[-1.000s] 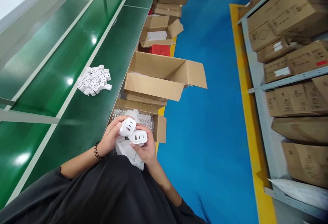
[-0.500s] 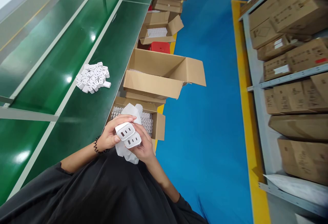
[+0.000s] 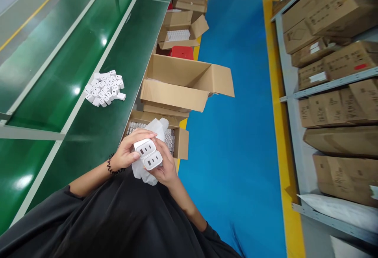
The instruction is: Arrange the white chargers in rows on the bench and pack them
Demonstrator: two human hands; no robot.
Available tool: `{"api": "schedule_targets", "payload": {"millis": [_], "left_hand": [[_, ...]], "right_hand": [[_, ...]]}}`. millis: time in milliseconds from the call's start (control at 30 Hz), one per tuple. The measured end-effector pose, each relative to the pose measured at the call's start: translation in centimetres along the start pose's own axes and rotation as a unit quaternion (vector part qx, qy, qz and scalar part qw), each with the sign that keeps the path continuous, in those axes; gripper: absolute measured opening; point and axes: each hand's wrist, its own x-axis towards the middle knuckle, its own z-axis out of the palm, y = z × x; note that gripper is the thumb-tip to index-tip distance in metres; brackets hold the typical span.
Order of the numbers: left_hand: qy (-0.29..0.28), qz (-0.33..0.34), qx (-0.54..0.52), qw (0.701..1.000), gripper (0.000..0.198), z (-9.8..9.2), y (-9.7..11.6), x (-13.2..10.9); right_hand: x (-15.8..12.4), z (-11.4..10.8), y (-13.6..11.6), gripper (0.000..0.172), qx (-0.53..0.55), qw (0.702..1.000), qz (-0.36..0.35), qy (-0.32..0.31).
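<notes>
Two white charger blocks with port slots sit side by side between my hands, their port faces turned up toward me. My left hand [image 3: 128, 152] is closed on the upper charger [image 3: 144, 148], thumb along its side. Fingers of my right hand [image 3: 165, 166] wrap round the lower charger [image 3: 152, 161]. Crumpled white wrapping [image 3: 145, 175] hangs beneath and behind the chargers. Under my hands an open carton [image 3: 181, 144] holds rows of small pieces in a grid, partly hidden by the wrapping. A pile of white chargers [image 3: 103, 87] lies on the green bench to the left.
The long green bench [image 3: 118, 61] runs along the left with a metal rail. Beyond the near carton stand a large open carton [image 3: 177, 93], a red container [image 3: 181, 52] and another open box [image 3: 180, 43]. Shelves of cartons [image 3: 333, 104] line the right, past the blue floor [image 3: 233, 140].
The two chargers have been brought closer into line, side by side, in my hands. The whole view has shifted slightly; the pile on the bench looks the same.
</notes>
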Motion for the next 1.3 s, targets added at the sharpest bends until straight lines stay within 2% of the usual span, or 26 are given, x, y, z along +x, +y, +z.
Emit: {"api": "schedule_targets", "payload": {"millis": [233,400,633,767,867,1000,1133,1300], "left_hand": [[-0.008,0.003,0.018,1.0,0.053,-0.1,0.3,0.1],[-0.005,-0.012,0.048,0.999,0.055,-0.2,0.6,0.1],[0.041,-0.081,0.039,0.995,0.053,-0.1,1.0,-0.1],[0.033,-0.136,0.003,0.99,0.066,-0.3,0.9,0.0],[0.021,-0.154,-0.025,0.987,0.074,-0.5,0.4,0.0],[0.057,-0.147,-0.017,0.987,0.07,-0.6,0.0,-0.4],[0.094,-0.127,0.041,0.987,0.061,-0.6,0.0,-0.8],[0.05,-0.043,0.065,0.996,0.061,-0.5,-0.4,-1.5]], "right_hand": [[0.1,0.0,0.0,0.071,0.004,1.0,-0.007,-0.01],[-0.2,-0.2,-0.1,0.071,-0.004,1.0,0.018,-0.018],[-0.3,-0.2,-0.3,0.061,-0.008,1.0,0.015,-0.006],[-0.2,-0.5,-0.6,0.055,-0.018,1.0,0.008,0.0],[-0.2,-0.7,-0.8,0.053,-0.012,1.0,-0.004,0.0],[-0.3,-0.6,-1.0,0.054,0.0,1.0,0.003,0.0],[-0.4,-0.6,-1.2,0.054,-0.003,1.0,0.017,-0.002],[-0.4,-0.7,-1.5,0.054,-0.018,1.0,0.012,-0.001]]}}
